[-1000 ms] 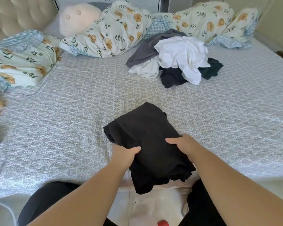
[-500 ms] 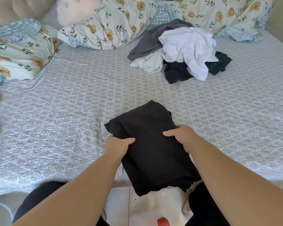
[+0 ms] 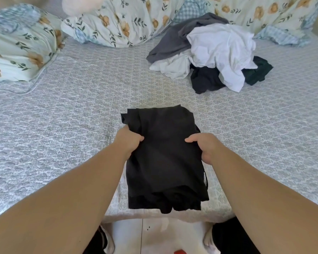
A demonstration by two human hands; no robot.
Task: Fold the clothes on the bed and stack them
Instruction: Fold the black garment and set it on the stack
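Note:
A folded black garment [image 3: 163,160] lies near the front edge of the bed [image 3: 62,125], its lower end reaching the bed's edge. My left hand [image 3: 129,142] grips its left side, thumb on top. My right hand [image 3: 203,145] grips its right side the same way. Farther back on the right sits a loose pile of clothes [image 3: 218,50]: a grey piece, white pieces, a black piece and a dark green one.
Flowered pillows and a bunched flowered duvet [image 3: 125,21] line the head of the bed; another flowered pillow [image 3: 20,50] lies at the left. White tiled floor [image 3: 154,237] shows below the bed's edge between my legs.
Both hands have turned the black garment from a slanted lie to square with the bed's edge and slid it forward onto the bed. The view has tilted down.

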